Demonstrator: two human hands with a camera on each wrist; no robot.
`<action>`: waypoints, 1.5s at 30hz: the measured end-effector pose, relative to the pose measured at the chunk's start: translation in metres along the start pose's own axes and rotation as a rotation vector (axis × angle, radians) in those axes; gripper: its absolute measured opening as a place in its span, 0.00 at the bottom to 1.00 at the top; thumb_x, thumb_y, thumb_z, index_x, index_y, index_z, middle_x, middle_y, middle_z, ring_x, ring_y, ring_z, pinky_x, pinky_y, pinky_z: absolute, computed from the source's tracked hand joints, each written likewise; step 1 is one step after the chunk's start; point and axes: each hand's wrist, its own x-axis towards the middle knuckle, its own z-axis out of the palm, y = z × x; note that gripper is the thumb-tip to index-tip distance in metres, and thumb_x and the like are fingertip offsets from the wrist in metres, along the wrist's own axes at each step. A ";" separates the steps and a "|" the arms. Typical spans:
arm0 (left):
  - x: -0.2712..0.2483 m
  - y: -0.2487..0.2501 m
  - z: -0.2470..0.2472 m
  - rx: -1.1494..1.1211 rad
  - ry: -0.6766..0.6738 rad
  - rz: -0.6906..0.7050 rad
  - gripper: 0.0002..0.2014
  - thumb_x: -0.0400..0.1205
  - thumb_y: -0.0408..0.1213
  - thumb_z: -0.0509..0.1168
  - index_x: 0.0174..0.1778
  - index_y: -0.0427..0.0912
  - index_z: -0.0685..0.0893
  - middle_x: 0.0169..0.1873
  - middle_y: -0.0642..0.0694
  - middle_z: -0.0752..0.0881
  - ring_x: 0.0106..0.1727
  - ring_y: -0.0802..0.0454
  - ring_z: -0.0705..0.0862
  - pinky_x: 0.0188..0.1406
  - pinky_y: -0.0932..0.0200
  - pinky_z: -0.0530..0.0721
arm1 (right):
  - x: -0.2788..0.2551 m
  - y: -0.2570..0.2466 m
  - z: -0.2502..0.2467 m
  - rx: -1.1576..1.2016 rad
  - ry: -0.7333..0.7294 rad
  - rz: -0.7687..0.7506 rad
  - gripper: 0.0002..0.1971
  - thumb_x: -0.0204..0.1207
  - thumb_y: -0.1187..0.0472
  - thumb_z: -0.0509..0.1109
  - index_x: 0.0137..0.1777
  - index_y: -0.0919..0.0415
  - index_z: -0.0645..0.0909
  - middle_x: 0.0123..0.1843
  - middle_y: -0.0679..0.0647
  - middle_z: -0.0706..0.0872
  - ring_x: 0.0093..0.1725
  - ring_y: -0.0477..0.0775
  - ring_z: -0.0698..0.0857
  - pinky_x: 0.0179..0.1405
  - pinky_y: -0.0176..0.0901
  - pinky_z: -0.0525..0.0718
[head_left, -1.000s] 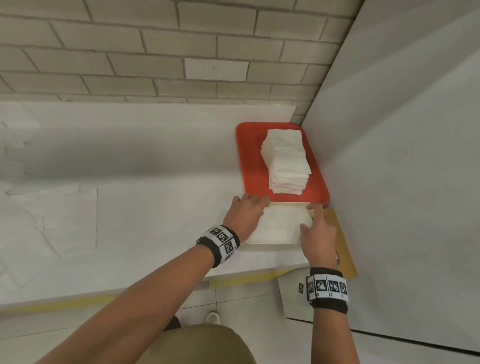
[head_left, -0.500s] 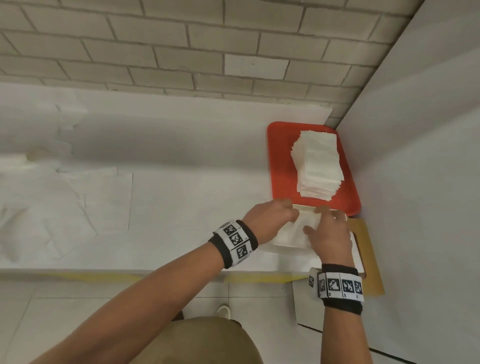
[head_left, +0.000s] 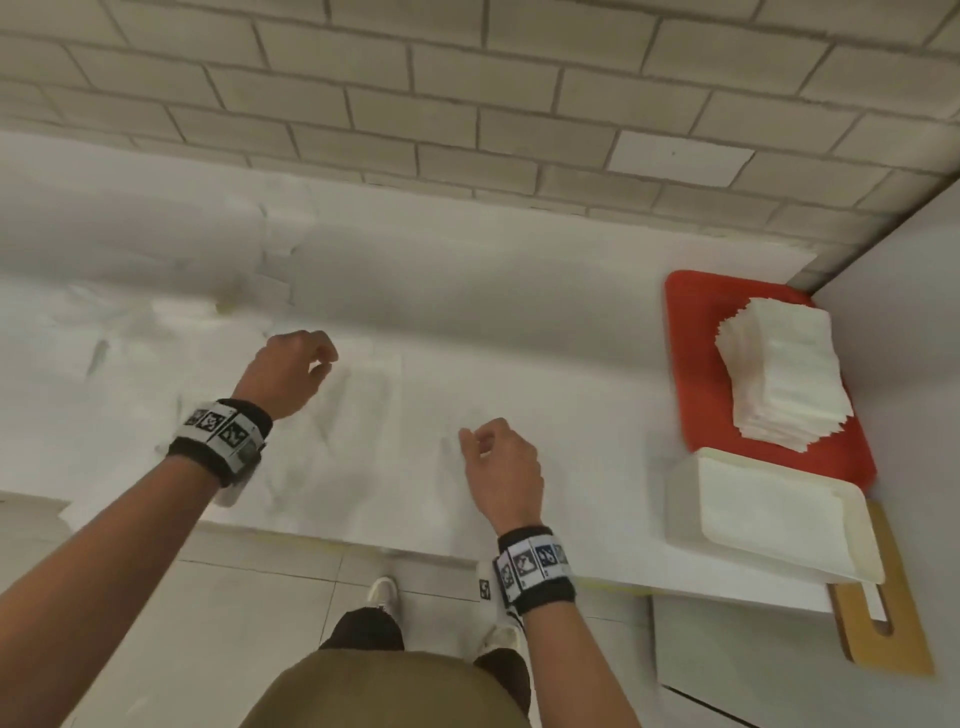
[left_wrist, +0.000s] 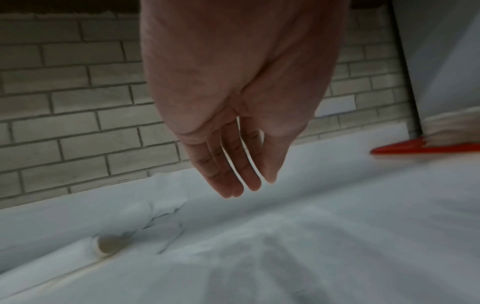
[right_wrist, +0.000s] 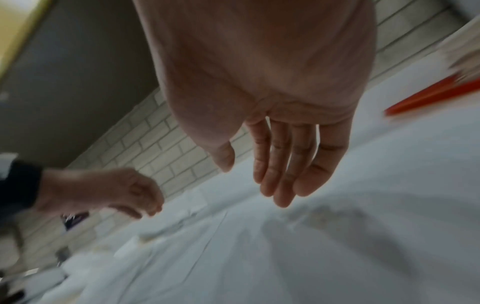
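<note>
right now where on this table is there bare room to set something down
The white table lies bare between the right hand and the white tray, and along the brick wall behind the left hand. Crowded: the right corner, where red tray, napkin stack and white tray sit close; rumpled sheets far left.

Black wristbands (head_left: 218, 439) bearing square markers; olive garment (head_left: 384, 691); white shoes (head_left: 382, 592).
</note>
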 end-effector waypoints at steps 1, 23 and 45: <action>0.014 -0.018 -0.003 0.027 -0.035 -0.008 0.07 0.84 0.29 0.74 0.53 0.45 0.90 0.51 0.44 0.92 0.55 0.38 0.90 0.58 0.41 0.89 | 0.007 -0.017 0.023 -0.036 -0.014 0.014 0.23 0.88 0.33 0.64 0.63 0.52 0.82 0.58 0.49 0.90 0.58 0.57 0.90 0.55 0.54 0.89; 0.131 -0.011 0.009 -0.353 -0.223 0.200 0.26 0.77 0.54 0.82 0.63 0.41 0.88 0.55 0.46 0.93 0.56 0.42 0.90 0.59 0.51 0.84 | 0.041 -0.038 0.016 0.480 -0.163 0.282 0.24 0.72 0.72 0.78 0.57 0.40 0.90 0.64 0.41 0.90 0.59 0.47 0.89 0.54 0.42 0.90; 0.008 0.093 -0.016 -1.437 -0.260 0.045 0.42 0.56 0.61 0.91 0.59 0.45 0.82 0.47 0.60 0.96 0.51 0.64 0.92 0.53 0.58 0.91 | -0.024 -0.132 -0.060 0.775 0.163 -0.131 0.44 0.75 0.72 0.86 0.86 0.40 0.74 0.82 0.33 0.80 0.75 0.45 0.87 0.71 0.49 0.90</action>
